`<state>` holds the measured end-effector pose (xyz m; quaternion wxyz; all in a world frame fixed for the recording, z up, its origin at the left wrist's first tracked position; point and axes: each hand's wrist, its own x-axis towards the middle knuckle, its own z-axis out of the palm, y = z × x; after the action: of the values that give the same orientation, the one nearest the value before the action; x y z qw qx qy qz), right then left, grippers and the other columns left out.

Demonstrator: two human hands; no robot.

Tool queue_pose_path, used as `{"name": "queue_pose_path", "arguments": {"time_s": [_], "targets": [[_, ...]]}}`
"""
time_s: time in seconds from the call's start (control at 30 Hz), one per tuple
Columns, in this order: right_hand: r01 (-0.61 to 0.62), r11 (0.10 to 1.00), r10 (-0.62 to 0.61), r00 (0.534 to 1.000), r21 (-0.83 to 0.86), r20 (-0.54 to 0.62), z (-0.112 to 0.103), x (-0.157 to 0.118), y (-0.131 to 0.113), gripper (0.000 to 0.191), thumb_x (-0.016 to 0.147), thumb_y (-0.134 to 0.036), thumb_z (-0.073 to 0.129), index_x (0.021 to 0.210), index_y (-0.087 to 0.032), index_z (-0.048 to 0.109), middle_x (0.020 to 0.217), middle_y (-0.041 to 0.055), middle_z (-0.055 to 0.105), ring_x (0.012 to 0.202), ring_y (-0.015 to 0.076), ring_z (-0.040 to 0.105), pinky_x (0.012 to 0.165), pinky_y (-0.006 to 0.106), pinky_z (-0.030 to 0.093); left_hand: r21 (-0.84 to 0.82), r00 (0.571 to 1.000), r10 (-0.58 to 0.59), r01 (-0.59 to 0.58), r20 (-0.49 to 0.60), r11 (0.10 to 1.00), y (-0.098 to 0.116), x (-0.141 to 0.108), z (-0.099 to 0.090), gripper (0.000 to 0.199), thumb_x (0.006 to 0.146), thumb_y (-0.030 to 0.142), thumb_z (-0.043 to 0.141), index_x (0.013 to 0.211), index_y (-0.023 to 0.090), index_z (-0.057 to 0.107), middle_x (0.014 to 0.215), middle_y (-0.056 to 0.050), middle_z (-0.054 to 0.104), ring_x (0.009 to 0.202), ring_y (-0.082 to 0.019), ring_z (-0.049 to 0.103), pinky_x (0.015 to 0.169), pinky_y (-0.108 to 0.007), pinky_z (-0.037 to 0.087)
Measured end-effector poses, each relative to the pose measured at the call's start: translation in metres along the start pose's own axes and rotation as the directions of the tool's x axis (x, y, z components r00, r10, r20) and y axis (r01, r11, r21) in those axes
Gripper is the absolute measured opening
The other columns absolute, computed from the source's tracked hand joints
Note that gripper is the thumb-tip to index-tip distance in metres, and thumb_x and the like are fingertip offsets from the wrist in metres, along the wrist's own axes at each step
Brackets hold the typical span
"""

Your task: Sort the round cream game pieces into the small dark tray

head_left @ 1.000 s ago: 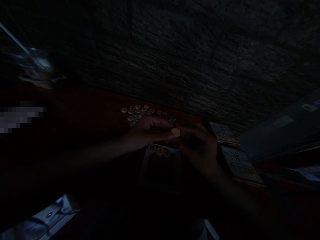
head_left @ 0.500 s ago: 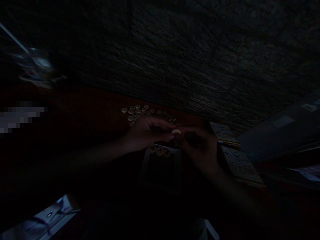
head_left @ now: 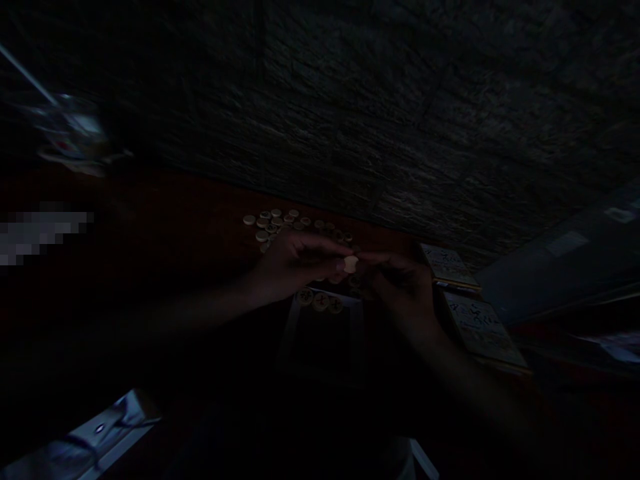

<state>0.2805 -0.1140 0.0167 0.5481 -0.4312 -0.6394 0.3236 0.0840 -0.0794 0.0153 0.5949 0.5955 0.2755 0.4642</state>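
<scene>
In dim light, a pale round xiangqi piece (head_left: 351, 265) is held up between my two hands. My left hand (head_left: 293, 267) pinches it from the left with thumb and fingertips. From the right, the fingertips of my right hand (head_left: 403, 287) close on its other edge; darkness partly hides them. Below the hands, a row of xiangqi pieces (head_left: 321, 302) with dark characters lies along the far edge of a shallow frame-like box (head_left: 356, 333). Behind my left hand, several loose pieces (head_left: 263, 223) are spread on the reddish table (head_left: 190, 207).
Two boxes (head_left: 483, 330) with dark writing lie to the right. A clear cup (head_left: 75, 127) with a straw stands at the far left. A rough stone wall (head_left: 340, 113) rises behind the table. At the lower left is a pale printed box (head_left: 100, 433).
The held piece has turned so more of its pale face shows. My right thumb has drawn slightly away from my left hand. The pieces on the table stay put.
</scene>
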Motion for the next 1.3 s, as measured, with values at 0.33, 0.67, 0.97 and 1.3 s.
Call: {"name": "queue_pose_path", "arguments": {"time_s": [0.33,0.67,0.97,1.3], "targets": [[-0.026,0.998,0.026,1.000,0.059,0.013,0.0024,-0.0012,0.0034,0.012,0.079,-0.021,0.082,0.090,-0.024,0.079,0.089,0.0018,0.082,0.078,0.0171,0.077,0.073,0.032,0.065,-0.100,0.999,-0.041,0.042,0.012,0.994,0.0024,-0.0009,0.0025,0.015,0.078,0.019,0.083,0.093,0.018,0.082,0.097,-0.004,0.083,0.086,-0.019,0.079,0.082,-0.030,0.065],[-0.110,0.988,0.107,0.994,0.109,0.026,0.0053,0.0000,-0.0014,0.007,0.078,-0.026,0.084,0.078,-0.024,0.078,0.077,-0.0008,0.079,0.069,0.0136,0.073,0.067,0.025,0.060,0.130,0.992,0.077,-0.090,0.098,0.987,-0.0037,-0.0025,0.0035,0.027,0.075,0.017,0.084,0.101,0.015,0.080,0.094,-0.006,0.083,0.083,-0.019,0.079,0.075,-0.025,0.063],[-0.162,0.983,0.161,0.987,0.090,0.012,0.0001,-0.0014,0.0018,0.008,0.083,-0.029,0.078,0.088,-0.024,0.081,0.096,0.0030,0.082,0.084,0.0177,0.076,0.073,0.028,0.060,-0.090,0.997,-0.071,0.071,0.010,0.993,-0.0019,-0.0013,0.0040,0.028,0.074,0.021,0.087,0.101,0.018,0.081,0.098,-0.006,0.083,0.086,-0.020,0.079,0.083,-0.032,0.065],[-0.140,0.976,0.133,0.990,0.167,0.054,0.0060,-0.0004,-0.0012,0.008,0.078,-0.023,0.083,0.085,-0.024,0.078,0.082,-0.0002,0.081,0.074,0.0147,0.076,0.071,0.027,0.063,-0.026,0.999,-0.022,0.023,0.022,0.999,-0.0015,-0.0026,0.0029,0.026,0.075,0.015,0.085,0.099,0.021,0.082,0.103,-0.004,0.082,0.093,-0.021,0.079,0.085,-0.030,0.064]]}}
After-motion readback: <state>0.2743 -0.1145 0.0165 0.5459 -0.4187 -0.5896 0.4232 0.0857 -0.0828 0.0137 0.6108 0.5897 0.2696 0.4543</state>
